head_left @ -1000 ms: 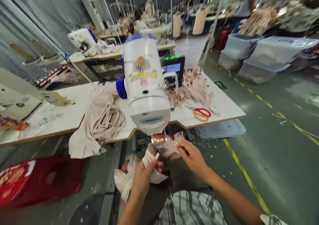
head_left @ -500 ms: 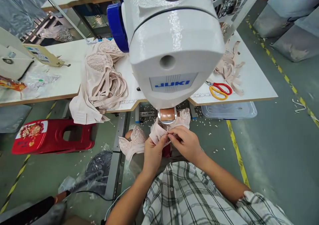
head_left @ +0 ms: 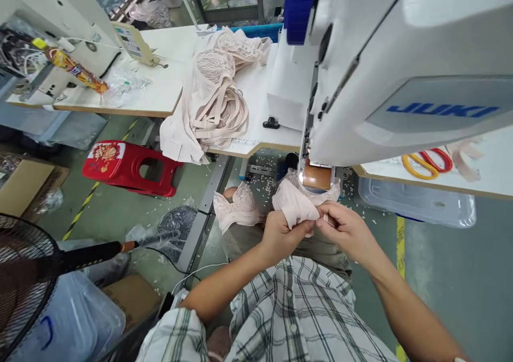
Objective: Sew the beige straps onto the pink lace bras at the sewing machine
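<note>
A pale pink lace bra [head_left: 294, 201] lies across my lap, under the front of a white JUKI sewing machine [head_left: 385, 84]. My left hand [head_left: 285, 235] is closed on a folded band of the bra, thumb pointing right. Fingertips pinched, my right hand [head_left: 345, 228] grips the edge of the same band just to the right, and the two hands almost touch. One lace cup [head_left: 240, 204] rests on my left thigh. The fingers partly hide the spot where they pinch the fabric.
A pile of pink bras [head_left: 218, 94] hangs over the table's front edge at left. Red and yellow scissors [head_left: 428, 163] lie on the right table above a clear plastic bin [head_left: 417, 199]. On the floor stand a red stool [head_left: 132, 167] and a fan [head_left: 28, 276], both left.
The view has swung to the left, so the machine now sits further right. My left hand has turned over the band, folding it; both hands keep hold of the bra.
</note>
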Tool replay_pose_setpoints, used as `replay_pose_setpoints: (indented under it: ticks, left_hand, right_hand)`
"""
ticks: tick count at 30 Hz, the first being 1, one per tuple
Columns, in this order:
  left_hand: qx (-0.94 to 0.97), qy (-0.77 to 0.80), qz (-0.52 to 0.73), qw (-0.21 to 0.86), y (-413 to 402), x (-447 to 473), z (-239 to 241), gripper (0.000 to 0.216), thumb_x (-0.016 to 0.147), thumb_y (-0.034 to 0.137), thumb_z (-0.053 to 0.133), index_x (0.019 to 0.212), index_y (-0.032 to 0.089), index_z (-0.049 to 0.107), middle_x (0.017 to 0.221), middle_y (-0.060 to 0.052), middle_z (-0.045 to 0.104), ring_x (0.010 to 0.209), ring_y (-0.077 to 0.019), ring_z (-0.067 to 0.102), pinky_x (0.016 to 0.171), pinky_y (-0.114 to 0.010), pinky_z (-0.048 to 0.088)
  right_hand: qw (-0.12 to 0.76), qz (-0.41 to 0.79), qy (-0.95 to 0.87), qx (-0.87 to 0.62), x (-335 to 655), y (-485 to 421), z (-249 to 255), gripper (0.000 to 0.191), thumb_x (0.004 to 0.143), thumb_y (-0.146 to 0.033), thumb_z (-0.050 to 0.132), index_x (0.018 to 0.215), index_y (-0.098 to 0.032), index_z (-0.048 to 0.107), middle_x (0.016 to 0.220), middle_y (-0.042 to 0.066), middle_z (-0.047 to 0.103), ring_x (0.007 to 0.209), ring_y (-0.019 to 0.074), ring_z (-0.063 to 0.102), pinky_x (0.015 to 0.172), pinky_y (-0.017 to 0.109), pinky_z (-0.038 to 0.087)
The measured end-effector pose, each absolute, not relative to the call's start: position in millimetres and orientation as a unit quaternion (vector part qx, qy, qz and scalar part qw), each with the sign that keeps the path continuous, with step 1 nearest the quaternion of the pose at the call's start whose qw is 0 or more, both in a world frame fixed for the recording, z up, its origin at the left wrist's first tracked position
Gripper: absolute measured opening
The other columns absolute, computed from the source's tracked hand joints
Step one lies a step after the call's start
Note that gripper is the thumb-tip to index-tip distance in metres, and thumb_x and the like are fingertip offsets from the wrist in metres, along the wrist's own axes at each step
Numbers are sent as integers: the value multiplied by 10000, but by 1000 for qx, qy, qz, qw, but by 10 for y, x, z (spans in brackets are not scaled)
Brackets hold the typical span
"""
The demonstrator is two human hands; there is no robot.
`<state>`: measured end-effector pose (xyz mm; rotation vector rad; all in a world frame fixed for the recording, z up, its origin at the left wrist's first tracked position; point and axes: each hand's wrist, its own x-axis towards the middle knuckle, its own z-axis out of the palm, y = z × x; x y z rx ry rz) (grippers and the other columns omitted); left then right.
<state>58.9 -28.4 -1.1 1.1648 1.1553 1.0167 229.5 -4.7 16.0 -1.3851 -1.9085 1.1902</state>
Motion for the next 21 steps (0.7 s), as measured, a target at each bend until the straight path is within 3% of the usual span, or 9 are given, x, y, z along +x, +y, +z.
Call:
replay_pose_setpoints:
  ticks: [5, 10, 17, 21]
  left_hand:
    - [455, 505, 416, 604, -216, 521, -3, 278, 782, 422, 689, 707, 154, 679, 636, -22, 667, 585, -149, 604, 576, -253, 497]
    - [484, 521, 346, 612, -101, 439, 67, 240, 759, 384, 713, 711, 154, 664, 675, -3, 650, 642, -139, 578, 628, -240, 473]
    - [511, 550, 335, 569, -76, 431, 118, 264, 779, 401, 669, 688, 159, 614, 618, 19, 582, 601, -131, 528, 582, -237, 447]
    - [533, 548, 280, 580, -23, 379, 178, 292, 794, 449, 647, 779, 159, 617, 684, 5, 594, 652, -146, 533, 603, -245, 443]
  right_hand:
    - [240, 422, -720, -496, 2215, -40, 136, 169, 878, -258, 496, 791, -195, 627, 737, 29, 597, 693, 162, 551, 625, 270, 401]
    - [285, 411, -692, -520, 2172, -78, 52, 151, 858, -255, 514, 734, -199, 579, 665, -6, 512, 646, 142, 492, 601, 260, 371]
    - [299, 497, -616, -532, 2288, -57, 104, 171, 859, -316, 535, 881, -195, 654, 812, 23, 643, 654, 137, 502, 621, 272, 389]
    - [293, 490, -610, -549, 2386, -65, 174, 119, 852, -283, 543, 921, -211, 608, 776, -22, 605, 555, 100, 400, 552, 248, 325]
